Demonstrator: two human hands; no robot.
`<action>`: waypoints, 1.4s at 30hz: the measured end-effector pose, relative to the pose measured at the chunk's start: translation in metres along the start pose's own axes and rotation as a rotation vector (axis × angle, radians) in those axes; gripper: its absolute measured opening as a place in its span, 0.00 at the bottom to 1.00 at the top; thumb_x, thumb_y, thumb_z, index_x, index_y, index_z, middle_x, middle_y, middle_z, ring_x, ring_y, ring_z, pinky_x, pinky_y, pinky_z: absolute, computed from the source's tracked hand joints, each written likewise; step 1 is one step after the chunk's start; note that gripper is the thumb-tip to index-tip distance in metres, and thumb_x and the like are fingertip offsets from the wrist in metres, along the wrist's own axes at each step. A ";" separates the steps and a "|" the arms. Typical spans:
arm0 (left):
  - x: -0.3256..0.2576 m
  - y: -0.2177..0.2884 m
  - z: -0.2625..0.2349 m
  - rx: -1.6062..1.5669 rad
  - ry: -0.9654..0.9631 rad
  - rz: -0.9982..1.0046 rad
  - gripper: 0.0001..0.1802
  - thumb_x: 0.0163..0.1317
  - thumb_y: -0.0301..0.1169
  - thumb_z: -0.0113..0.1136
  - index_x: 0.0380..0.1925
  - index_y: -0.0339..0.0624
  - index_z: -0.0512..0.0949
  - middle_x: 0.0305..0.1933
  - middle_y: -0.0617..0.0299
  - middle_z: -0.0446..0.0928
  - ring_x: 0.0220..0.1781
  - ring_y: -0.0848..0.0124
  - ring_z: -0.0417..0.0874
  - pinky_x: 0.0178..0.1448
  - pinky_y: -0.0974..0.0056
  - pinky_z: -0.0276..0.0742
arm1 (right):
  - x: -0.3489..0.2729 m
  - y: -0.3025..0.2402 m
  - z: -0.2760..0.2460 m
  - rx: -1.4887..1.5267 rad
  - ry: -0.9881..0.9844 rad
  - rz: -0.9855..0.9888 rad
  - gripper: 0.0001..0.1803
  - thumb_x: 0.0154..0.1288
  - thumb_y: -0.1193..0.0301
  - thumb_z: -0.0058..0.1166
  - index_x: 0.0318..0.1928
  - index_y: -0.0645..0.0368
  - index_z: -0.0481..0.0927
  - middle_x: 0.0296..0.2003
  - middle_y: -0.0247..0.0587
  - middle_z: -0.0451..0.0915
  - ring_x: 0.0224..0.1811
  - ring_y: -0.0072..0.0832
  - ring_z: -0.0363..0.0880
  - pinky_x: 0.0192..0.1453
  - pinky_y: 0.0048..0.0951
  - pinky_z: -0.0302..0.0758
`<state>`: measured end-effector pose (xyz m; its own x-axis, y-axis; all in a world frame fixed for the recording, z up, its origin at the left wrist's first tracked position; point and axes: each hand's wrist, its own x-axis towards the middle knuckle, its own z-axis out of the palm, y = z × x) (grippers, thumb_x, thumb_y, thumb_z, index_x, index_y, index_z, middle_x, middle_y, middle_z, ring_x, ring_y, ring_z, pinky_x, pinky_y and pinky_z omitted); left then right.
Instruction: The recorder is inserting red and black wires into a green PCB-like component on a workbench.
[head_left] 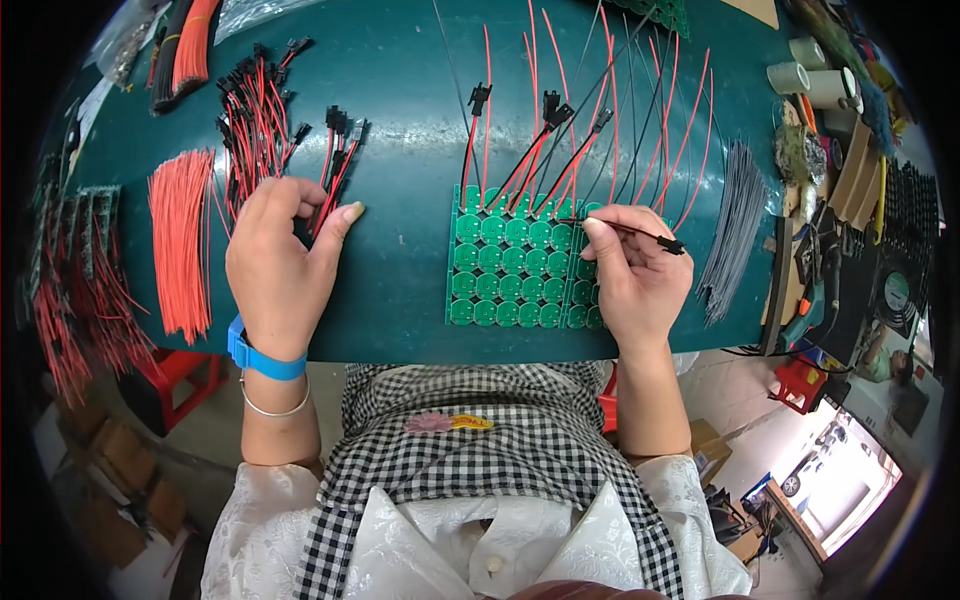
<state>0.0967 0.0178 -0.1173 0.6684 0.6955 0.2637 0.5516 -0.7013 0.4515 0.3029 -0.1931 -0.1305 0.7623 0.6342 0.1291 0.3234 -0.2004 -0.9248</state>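
Your work surface is a dark green table [400, 150] that curves across the whole upper view. In front of you, near its lower edge, lies a green panel of round circuit boards [505, 270], with red and black leads fanning upward from its top row. Left of it, a bundle of loose red wires [180, 240] lies flat, and above that a cluster of red-and-black connector leads [255, 110] is spread out. A sheaf of grey wires [735, 225] sits right of the panel.

Your left hand [280, 265] rests on the table with fingers curled, pinching a few connector leads from the cluster's lower end. Your right hand [635, 270] lies over the panel's right edge, grasping a thin black lead with a small black connector [672, 243] between thumb and fingers.
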 end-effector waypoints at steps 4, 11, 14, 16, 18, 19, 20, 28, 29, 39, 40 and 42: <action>-0.004 0.001 0.005 -0.091 -0.039 -0.113 0.13 0.55 0.26 0.76 0.30 0.35 0.78 0.28 0.62 0.75 0.29 0.73 0.73 0.33 0.68 0.71 | 0.000 -0.002 0.000 0.006 0.009 0.025 0.03 0.63 0.83 0.65 0.38 0.68 0.84 0.32 0.38 0.83 0.25 0.18 0.81 0.27 0.17 0.78; -0.003 -0.006 0.004 -0.250 -0.034 -0.261 0.12 0.57 0.27 0.76 0.25 0.37 0.78 0.22 0.68 0.72 0.22 0.81 0.66 0.26 0.72 0.61 | 0.000 0.000 0.001 0.041 0.020 0.029 0.04 0.62 0.85 0.64 0.38 0.68 0.84 0.33 0.39 0.83 0.25 0.17 0.81 0.27 0.17 0.77; -0.004 -0.009 -0.002 -0.396 -0.039 -0.350 0.10 0.63 0.27 0.72 0.27 0.38 0.79 0.24 0.73 0.72 0.25 0.87 0.63 0.28 0.77 0.56 | 0.000 0.000 0.000 0.041 0.010 0.005 0.05 0.62 0.86 0.64 0.38 0.67 0.84 0.33 0.39 0.83 0.25 0.17 0.80 0.26 0.17 0.76; -0.008 -0.011 -0.004 -0.612 -0.001 -0.380 0.07 0.70 0.27 0.65 0.32 0.39 0.79 0.29 0.71 0.78 0.24 0.89 0.61 0.28 0.79 0.53 | 0.000 0.001 0.000 0.026 -0.010 -0.030 0.05 0.63 0.86 0.63 0.39 0.68 0.84 0.34 0.39 0.82 0.26 0.17 0.80 0.26 0.17 0.74; -0.005 0.003 -0.009 -0.802 0.077 -0.402 0.06 0.73 0.28 0.61 0.35 0.39 0.78 0.33 0.67 0.82 0.23 0.88 0.61 0.27 0.78 0.52 | 0.000 0.003 -0.001 0.002 -0.030 -0.075 0.05 0.65 0.85 0.62 0.41 0.69 0.83 0.35 0.39 0.81 0.27 0.17 0.79 0.26 0.15 0.72; -0.004 0.008 -0.010 -0.897 0.115 -0.413 0.06 0.74 0.28 0.59 0.36 0.39 0.77 0.35 0.64 0.84 0.22 0.88 0.61 0.27 0.78 0.52 | 0.000 0.003 -0.001 -0.011 -0.033 -0.074 0.05 0.65 0.85 0.62 0.41 0.69 0.83 0.35 0.39 0.81 0.27 0.17 0.79 0.27 0.15 0.72; -0.007 0.000 -0.011 -0.969 0.055 -0.352 0.06 0.77 0.30 0.54 0.40 0.40 0.75 0.42 0.55 0.87 0.20 0.85 0.61 0.24 0.78 0.54 | 0.000 0.003 -0.001 -0.023 -0.035 -0.073 0.05 0.65 0.85 0.62 0.41 0.69 0.83 0.35 0.39 0.81 0.27 0.17 0.79 0.28 0.15 0.72; -0.013 0.014 -0.007 -1.452 -0.102 -0.431 0.06 0.77 0.30 0.54 0.41 0.40 0.72 0.43 0.44 0.85 0.19 0.75 0.75 0.20 0.75 0.69 | 0.002 0.002 0.002 0.003 0.002 -0.079 0.04 0.61 0.84 0.65 0.37 0.65 0.84 0.30 0.38 0.83 0.23 0.18 0.78 0.25 0.19 0.73; -0.013 0.015 -0.007 -1.461 -0.113 -0.438 0.06 0.77 0.30 0.54 0.42 0.40 0.72 0.43 0.44 0.85 0.19 0.74 0.76 0.21 0.74 0.70 | 0.003 0.002 0.002 0.011 0.004 -0.078 0.04 0.61 0.84 0.65 0.37 0.66 0.84 0.30 0.38 0.83 0.23 0.18 0.78 0.25 0.19 0.72; -0.019 0.021 0.000 -1.439 -0.122 -0.479 0.12 0.76 0.31 0.55 0.51 0.34 0.79 0.41 0.48 0.86 0.21 0.75 0.76 0.23 0.74 0.70 | 0.003 -0.005 0.009 -0.276 0.014 -0.213 0.06 0.62 0.78 0.67 0.31 0.62 0.81 0.26 0.38 0.81 0.21 0.22 0.77 0.24 0.23 0.71; -0.022 0.022 0.001 -1.461 -0.157 -0.465 0.12 0.76 0.31 0.55 0.51 0.33 0.79 0.41 0.48 0.86 0.20 0.76 0.75 0.23 0.74 0.69 | 0.005 -0.007 0.009 -0.333 0.001 -0.213 0.08 0.61 0.78 0.68 0.30 0.62 0.79 0.26 0.38 0.81 0.20 0.23 0.76 0.24 0.25 0.70; -0.028 0.025 0.002 -1.500 -0.223 -0.436 0.12 0.76 0.31 0.55 0.50 0.32 0.80 0.40 0.49 0.86 0.20 0.78 0.72 0.22 0.74 0.65 | 0.010 -0.010 0.013 -0.442 -0.026 -0.216 0.10 0.61 0.76 0.69 0.28 0.60 0.77 0.24 0.38 0.79 0.19 0.26 0.75 0.23 0.27 0.69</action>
<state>0.0925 -0.0197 -0.1151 0.7284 0.6634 -0.1714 -0.1721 0.4193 0.8914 0.2998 -0.1755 -0.1244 0.6392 0.7136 0.2866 0.6836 -0.3565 -0.6368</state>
